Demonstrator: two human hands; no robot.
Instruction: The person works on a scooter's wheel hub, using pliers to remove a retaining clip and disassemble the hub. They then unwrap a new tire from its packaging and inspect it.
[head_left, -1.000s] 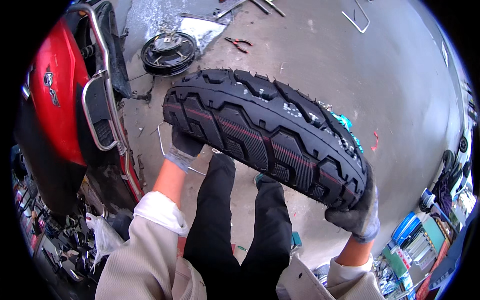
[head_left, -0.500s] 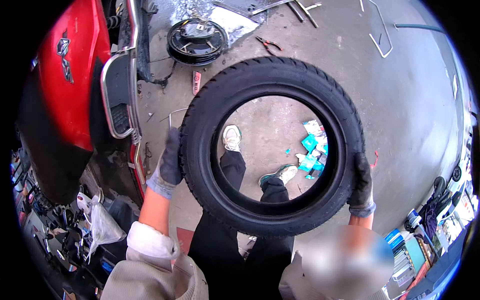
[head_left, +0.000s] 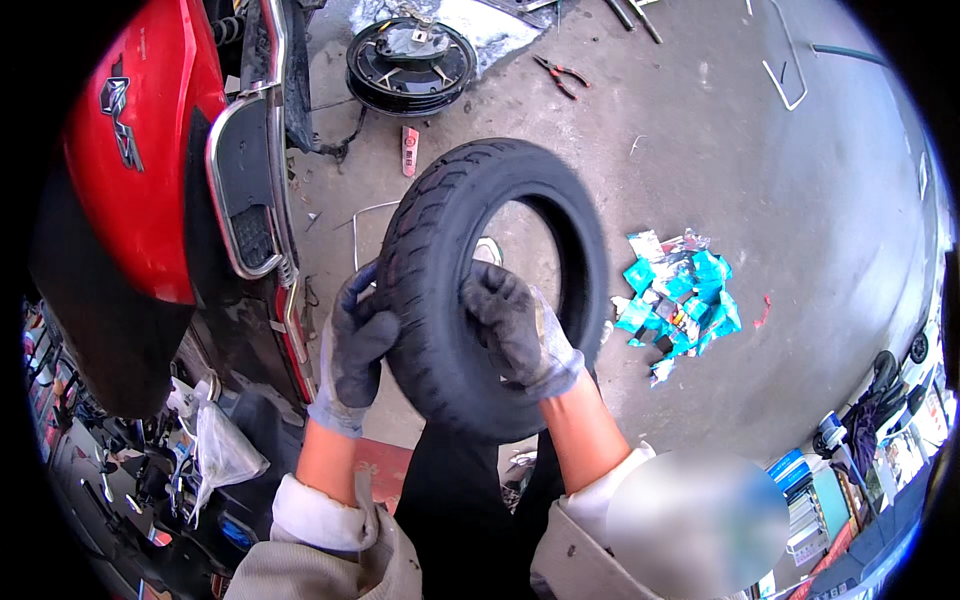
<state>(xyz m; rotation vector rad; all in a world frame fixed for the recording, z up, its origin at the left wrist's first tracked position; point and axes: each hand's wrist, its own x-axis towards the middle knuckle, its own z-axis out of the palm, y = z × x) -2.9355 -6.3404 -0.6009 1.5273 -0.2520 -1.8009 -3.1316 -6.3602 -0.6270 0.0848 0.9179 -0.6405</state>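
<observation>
A black rubber tire [head_left: 430, 250] with a grooved tread is tilted in front of my legs, its tread side turned to the left. My left hand [head_left: 358, 350], in a grey work glove, presses against the tread at the left with its fingers bent. Reaching across, my right hand [head_left: 515, 330], also gloved, has its fingers curled at the inner edge of the near left sidewall. Its fingertips are partly hidden inside the opening. Through the hole, part of a white shoe [head_left: 488, 251] shows.
A red scooter [head_left: 165, 150] with a metal side guard stands at the left. Ahead on the floor are a black wheel hub [head_left: 411, 68], red-handled pliers [head_left: 562, 76] and a small red-and-white packet [head_left: 410, 151]. Torn blue wrappers [head_left: 680, 295] are scattered to the right.
The tire has turned from facing me to a slanted angle, its tread now showing at left. My right hand has moved from the tire's right outer side to its inner edge.
</observation>
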